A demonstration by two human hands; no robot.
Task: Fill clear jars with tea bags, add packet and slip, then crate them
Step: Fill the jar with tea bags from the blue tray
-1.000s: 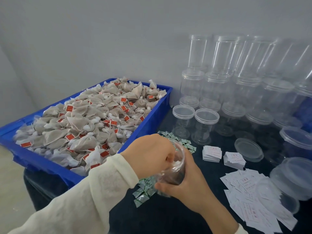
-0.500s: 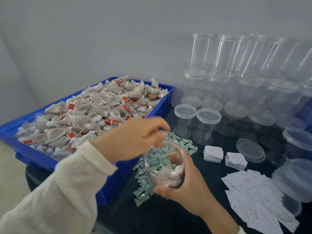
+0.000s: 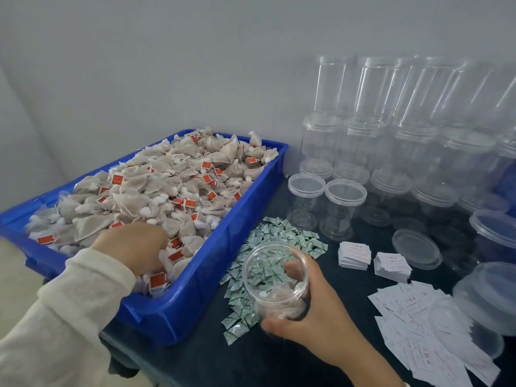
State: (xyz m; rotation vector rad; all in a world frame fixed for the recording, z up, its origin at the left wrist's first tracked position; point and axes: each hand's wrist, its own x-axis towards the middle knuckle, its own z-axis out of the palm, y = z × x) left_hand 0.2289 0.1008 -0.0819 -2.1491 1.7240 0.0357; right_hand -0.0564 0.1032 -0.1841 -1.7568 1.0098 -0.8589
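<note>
My right hand (image 3: 318, 317) grips a clear open jar (image 3: 275, 277) just above the dark table, tilted toward me, with a few tea bags at its bottom. My left hand (image 3: 134, 248) is down in the blue tray (image 3: 195, 303), fingers curled into the heap of tea bags (image 3: 167, 185) with red tags; the fingertips are buried among them. Small green-and-white packets (image 3: 290, 237) lie scattered behind and under the jar. Two neat piles of white slips (image 3: 354, 254) sit to its right.
Two open empty jars (image 3: 346, 208) stand behind the packets, with many stacked clear jars (image 3: 377, 107) along the wall. A loose lid (image 3: 416, 248), spread slips (image 3: 418, 331) and clear tubs (image 3: 491, 297) fill the right side.
My left hand left the mouth of the jar and moved left into the blue tray, down onto the tea bags. The right hand kept hold of the jar, now uncovered.
</note>
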